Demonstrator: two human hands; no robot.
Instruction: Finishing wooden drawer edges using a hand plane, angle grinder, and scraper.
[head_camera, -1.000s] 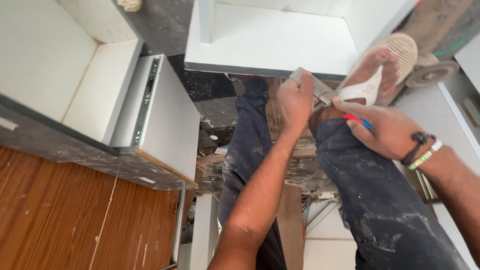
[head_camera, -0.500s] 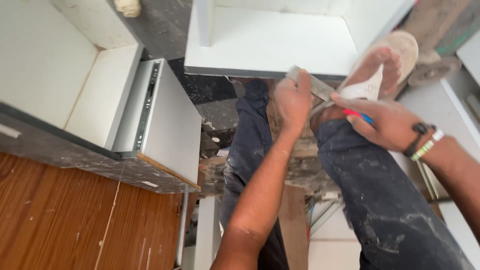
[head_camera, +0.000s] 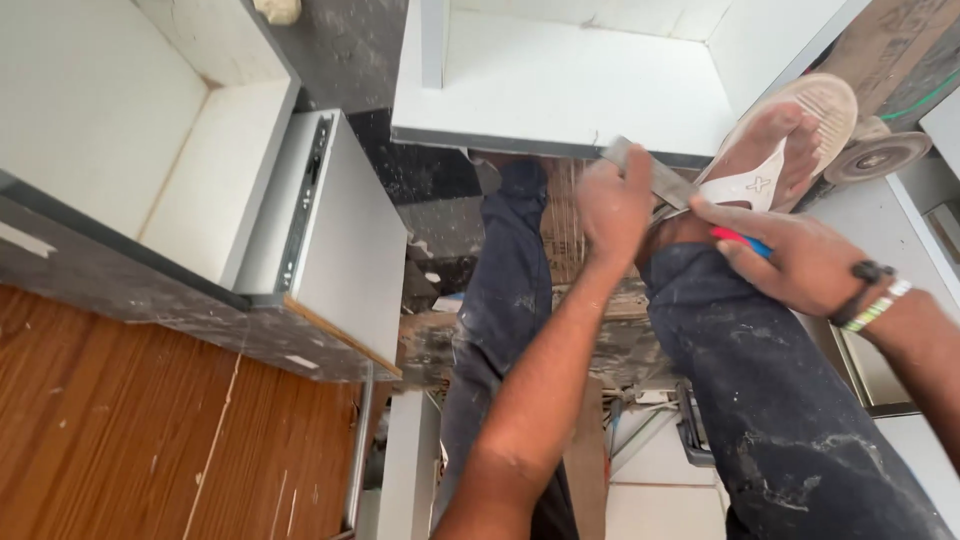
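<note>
My left hand (head_camera: 612, 205) grips a flat grey metal ruler or square (head_camera: 668, 183) that lies slanted against the front edge of a white cabinet board (head_camera: 560, 85). My right hand (head_camera: 795, 255) holds a red and blue pen (head_camera: 742, 241) with its tip close to the ruler, just right of my left hand. Both hands are above my legs in dusty dark trousers (head_camera: 760, 400). My foot in a white sandal (head_camera: 775, 160) rests against the board's right end. The ruler's middle is hidden under my left hand.
A white drawer box with a metal slide rail (head_camera: 300, 200) stands at the left, on a dark edge above a brown wood-grain panel (head_camera: 130, 440). A round grinder disc (head_camera: 878, 157) lies at the far right. Boards and scraps lie on the floor below my legs.
My hands have stayed at the ruler; the view has shifted a little, and my right hand with the pen sits slightly closer to the ruler.
</note>
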